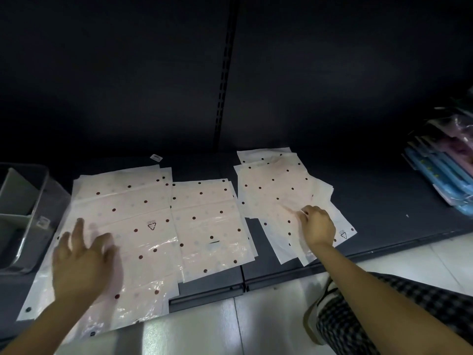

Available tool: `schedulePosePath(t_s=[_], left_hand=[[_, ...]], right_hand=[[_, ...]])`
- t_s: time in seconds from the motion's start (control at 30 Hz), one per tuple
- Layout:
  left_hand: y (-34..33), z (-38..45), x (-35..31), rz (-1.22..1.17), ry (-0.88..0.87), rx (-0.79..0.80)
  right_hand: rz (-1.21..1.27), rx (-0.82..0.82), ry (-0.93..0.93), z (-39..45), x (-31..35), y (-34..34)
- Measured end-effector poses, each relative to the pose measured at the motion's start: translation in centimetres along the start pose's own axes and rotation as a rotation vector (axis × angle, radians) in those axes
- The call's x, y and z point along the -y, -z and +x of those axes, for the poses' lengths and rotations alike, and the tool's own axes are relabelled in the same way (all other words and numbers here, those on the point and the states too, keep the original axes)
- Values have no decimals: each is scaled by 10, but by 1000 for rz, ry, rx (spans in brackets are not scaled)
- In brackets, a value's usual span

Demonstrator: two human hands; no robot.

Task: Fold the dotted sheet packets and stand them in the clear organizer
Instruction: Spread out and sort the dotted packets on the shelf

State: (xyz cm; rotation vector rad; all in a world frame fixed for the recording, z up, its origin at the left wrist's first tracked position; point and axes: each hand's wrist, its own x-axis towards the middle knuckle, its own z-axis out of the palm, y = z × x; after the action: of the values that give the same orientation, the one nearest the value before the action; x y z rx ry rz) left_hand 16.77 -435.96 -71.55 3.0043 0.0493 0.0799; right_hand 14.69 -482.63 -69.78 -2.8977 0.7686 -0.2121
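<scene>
A: Where are the dotted sheet packets?

B: Spread flat on the dark shelf (pixel 384 201) in 3 groups. The left stack (pixel 133 213) is the largest and overhangs the shelf's front edge. The middle stack (pixel 210 221) lies just beside it, their edges overlapping. The right stack (pixel 276 185) is fanned out loosely, well apart from the middle one at the near end.

A: And the hands?

B: The left hand (pixel 82 262) is over the near part of the left stack with fingers spread and straight. It is blurred, so I'd say it rests on the plastic, but I can't be sure it touches. The right hand (pixel 317 226) is on the right stack, its fingers curled and pinching a packet near that stack's near edge.

A: Is anything folded or stood up?

B: All packets in view lie flat. The clear organizer (pixel 23 213) sits at the far left of the shelf, touching the left stack's edge, with a pale divider leaning inside it.

A: Anything else around?

B: A small white label (pixel 156 157) lies behind the left stack. Blue and pink packaged goods (pixel 445 170) are piled at the far right. In front of the shelf is a pale tiled floor (pixel 268 316), and a shoe (pixel 322 303) with a checked trouser leg (pixel 399 316) shows at the lower right.
</scene>
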Motion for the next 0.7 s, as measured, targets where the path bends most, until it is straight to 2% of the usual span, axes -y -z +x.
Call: schedulePosePath(t_s=[0.07, 0.17, 0.23, 0.3, 0.37, 0.47, 0.57, 0.63, 0.7], left_hand=[[8, -3, -18, -127, -86, 24], [23, -16, -62, -441, -197, 212], [31, -27, -88, -529, -288, 270], [31, -32, -105, -392, -403, 324], [28, -32, -110, -138, -441, 349], [17, -29, -93, 91, -283, 419], [9, -27, -65, 118, -198, 498], [7, -27, -53, 97, -200, 489], [7, -26, -50, 70, -190, 482]], right_hand=[[168, -69, 80, -6, 21, 5], [358, -119, 243, -25, 67, 13], [401, -148, 391, -41, 98, 17], [380, -156, 529, -59, 122, 16], [322, -95, 573, -75, 136, 9], [241, 162, 505, -96, 143, -10], [288, 377, 531, -107, 139, -19], [394, 348, 501, -103, 128, -18], [451, 179, 366, -82, 106, -17]])
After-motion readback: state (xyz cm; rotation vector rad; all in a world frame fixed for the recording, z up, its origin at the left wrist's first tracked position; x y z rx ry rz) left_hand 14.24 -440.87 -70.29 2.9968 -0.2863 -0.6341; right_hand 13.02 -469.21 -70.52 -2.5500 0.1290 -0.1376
